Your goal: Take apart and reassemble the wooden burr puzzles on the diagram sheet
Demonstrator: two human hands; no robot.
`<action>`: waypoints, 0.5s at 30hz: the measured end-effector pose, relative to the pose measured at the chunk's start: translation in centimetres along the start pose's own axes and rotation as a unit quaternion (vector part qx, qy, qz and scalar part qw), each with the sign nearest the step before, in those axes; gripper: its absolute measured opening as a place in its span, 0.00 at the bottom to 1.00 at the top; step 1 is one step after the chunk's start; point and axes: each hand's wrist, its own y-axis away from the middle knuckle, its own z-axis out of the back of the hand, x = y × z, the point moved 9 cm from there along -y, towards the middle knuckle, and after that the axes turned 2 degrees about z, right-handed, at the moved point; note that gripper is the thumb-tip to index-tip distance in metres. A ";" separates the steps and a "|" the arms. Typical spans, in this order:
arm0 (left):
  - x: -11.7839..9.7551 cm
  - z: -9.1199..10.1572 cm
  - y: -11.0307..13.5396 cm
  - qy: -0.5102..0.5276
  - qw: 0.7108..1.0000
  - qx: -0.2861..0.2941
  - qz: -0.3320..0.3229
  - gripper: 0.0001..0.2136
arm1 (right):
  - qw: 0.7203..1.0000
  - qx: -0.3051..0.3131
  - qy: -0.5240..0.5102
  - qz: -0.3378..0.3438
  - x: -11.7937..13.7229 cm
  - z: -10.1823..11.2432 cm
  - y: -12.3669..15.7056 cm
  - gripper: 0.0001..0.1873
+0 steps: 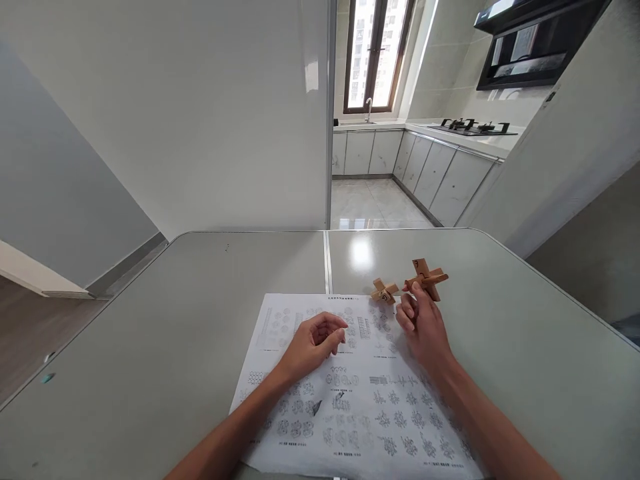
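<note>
My right hand [425,328] grips a wooden interlocking burr puzzle [425,279] at its lower left side, between thumb and forefinger, while the other fingers curl inward. The puzzle is made of crossed notched sticks with dark marks on them. Just left of it, a smaller wooden cross-shaped puzzle [384,291] rests at the upper right edge of a printed paper sheet [360,427]. On that sheet lies my left hand [317,342], loosely curled with a gap between thumb and fingers, holding nothing. Rows of small assembly diagrams cover the sheet, partly hidden by both forearms.
The grey-green table [200,333] has a seam running away from me and rounded far corners. A small teal bit [47,378] lies near its left edge. A white panel [225,120] stands behind, beside a kitchen with a gas stove [473,127].
</note>
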 end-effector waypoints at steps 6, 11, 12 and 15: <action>0.0 0.1 0.2 -0.007 1.000 -0.003 0.003 0.16 | 0.957 0.076 0.261 0.099 0.8 -3.1 2.7 0.21; 0.0 0.3 0.2 -0.035 0.999 -0.020 -0.020 0.18 | 0.879 0.155 0.410 0.186 -0.2 -4.9 3.9 0.17; 0.0 0.4 0.3 -0.041 0.999 -0.024 -0.026 0.20 | 0.862 0.170 0.431 0.208 -0.3 -5.3 4.2 0.17; 0.0 0.7 0.4 -0.050 0.997 -0.043 -0.036 0.27 | 0.829 0.211 0.456 0.245 -0.6 -6.2 4.9 0.15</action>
